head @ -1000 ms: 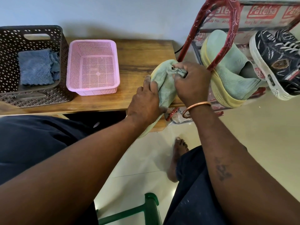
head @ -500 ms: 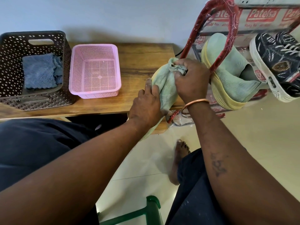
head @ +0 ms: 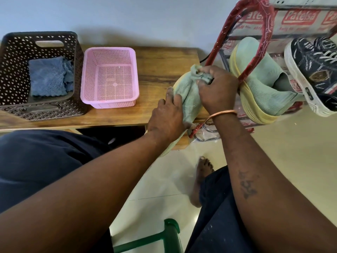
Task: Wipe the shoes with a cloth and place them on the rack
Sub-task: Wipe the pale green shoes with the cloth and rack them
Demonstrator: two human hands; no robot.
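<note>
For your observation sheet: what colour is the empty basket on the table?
Pink basket, head view.

- Wooden table (head: 160, 63) at 11 o'clock, bearing a brown basket (head: 16, 73) at 9 and a pink basket (head: 113, 105) just beside it
- Red rack (head: 253, 4) at 1 o'clock, carrying a green shoe (head: 260, 84) and a dark sneaker (head: 313, 70)

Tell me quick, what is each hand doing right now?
Left hand: holding the green shoe.
Right hand: gripping a bunched cloth against that shoe.
</note>
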